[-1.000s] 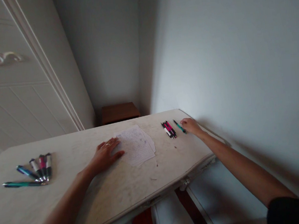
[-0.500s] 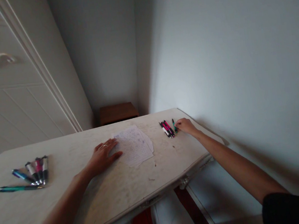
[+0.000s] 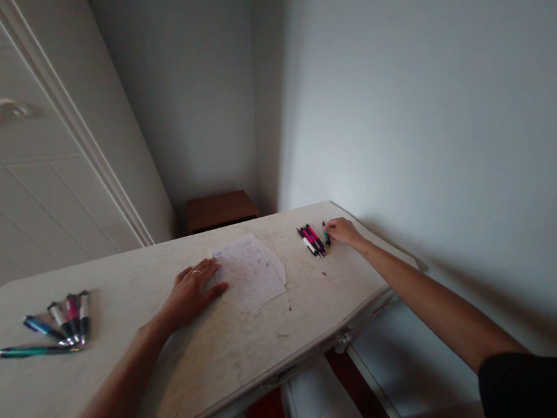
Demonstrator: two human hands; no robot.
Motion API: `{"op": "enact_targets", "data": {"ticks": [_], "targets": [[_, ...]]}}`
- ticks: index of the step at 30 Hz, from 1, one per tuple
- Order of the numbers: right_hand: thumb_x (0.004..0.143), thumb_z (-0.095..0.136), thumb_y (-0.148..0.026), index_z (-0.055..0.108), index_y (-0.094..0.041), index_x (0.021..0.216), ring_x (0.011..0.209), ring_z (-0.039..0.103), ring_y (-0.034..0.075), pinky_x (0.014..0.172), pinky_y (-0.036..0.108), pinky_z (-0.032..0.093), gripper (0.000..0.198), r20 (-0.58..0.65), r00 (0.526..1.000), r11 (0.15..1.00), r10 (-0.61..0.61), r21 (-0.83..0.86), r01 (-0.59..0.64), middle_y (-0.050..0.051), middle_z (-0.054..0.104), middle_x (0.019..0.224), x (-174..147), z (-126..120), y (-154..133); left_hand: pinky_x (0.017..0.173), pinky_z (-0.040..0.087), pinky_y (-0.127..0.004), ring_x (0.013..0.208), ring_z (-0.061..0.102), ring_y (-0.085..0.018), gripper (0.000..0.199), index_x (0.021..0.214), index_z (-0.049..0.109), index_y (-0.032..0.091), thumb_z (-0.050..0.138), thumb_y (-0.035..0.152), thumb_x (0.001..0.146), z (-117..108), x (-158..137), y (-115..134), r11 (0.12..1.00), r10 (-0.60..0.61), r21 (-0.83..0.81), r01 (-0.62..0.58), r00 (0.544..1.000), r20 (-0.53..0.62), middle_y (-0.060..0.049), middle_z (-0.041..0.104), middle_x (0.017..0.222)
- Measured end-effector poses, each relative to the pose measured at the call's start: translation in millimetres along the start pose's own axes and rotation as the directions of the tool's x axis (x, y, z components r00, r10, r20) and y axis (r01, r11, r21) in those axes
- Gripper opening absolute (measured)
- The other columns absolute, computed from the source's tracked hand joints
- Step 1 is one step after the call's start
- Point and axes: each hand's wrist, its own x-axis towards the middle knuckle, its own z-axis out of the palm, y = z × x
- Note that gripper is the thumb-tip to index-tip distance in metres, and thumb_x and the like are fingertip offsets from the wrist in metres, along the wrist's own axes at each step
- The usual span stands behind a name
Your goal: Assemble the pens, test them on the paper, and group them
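My left hand [image 3: 194, 289] lies flat with its fingers spread, the fingertips at the left edge of some sheets of handwritten paper [image 3: 250, 272]. A ring shows on one finger. At the right end of the table, my right hand [image 3: 341, 230] pinches a green and black pen [image 3: 326, 236], which lies or stands close to the tabletop. Just left of it, several pens [image 3: 313, 238] in pink, black and white lie side by side. The fingertips partly cover the green pen.
Several more pens [image 3: 72, 318] lie fanned out at the left of the white table [image 3: 177, 381], with a green pen [image 3: 38, 351] crossing below them. A wall [image 3: 424, 118] borders the right side. Behind the table are a brown wooden box-like piece [image 3: 221, 207] and a white cabinet [image 3: 20, 198].
The green pen and my right hand have shifted very slightly, the pen a little to the right. My left hand and the paper have stayed in place.
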Motion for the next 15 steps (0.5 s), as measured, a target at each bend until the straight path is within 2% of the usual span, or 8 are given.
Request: {"op": "enact_targets", "data": {"ticks": [4, 15], "targets": [[0.079, 0.065, -0.025, 0.077, -0.018, 0.091, 0.093, 0.07, 0.019, 0.075, 0.02, 0.046, 0.018, -0.001, 1.0, 1.0, 0.002, 0.004, -0.002, 0.009, 0.076, 0.099, 7.2, 3.3, -1.4, 0.114, 0.025, -0.049, 0.138, 0.038, -0.028, 0.071, 0.137, 0.052, 0.021, 0.035, 0.07, 0.088, 1.2, 0.2, -1.6, 1.0, -0.001, -0.003, 0.001, 1.0, -0.007, -0.011, 0.043, 0.148], [0.078, 0.064, -0.022, 0.076, -0.017, 0.094, 0.084, 0.071, 0.016, 0.074, 0.02, 0.049, 0.02, 0.077, 0.993, 0.99, -0.088, 0.12, 0.078, 0.004, 0.077, 0.093, 0.8, 3.5, -0.7, 0.113, 0.027, -0.051, 0.137, 0.041, -0.03, 0.065, 0.134, 0.054, 0.023, 0.043, 0.066, 0.087, 2.4, 0.8, -1.8, 0.999, 0.02, -0.034, -0.022, 0.999, -0.047, -0.011, 0.048, 0.145]]}}
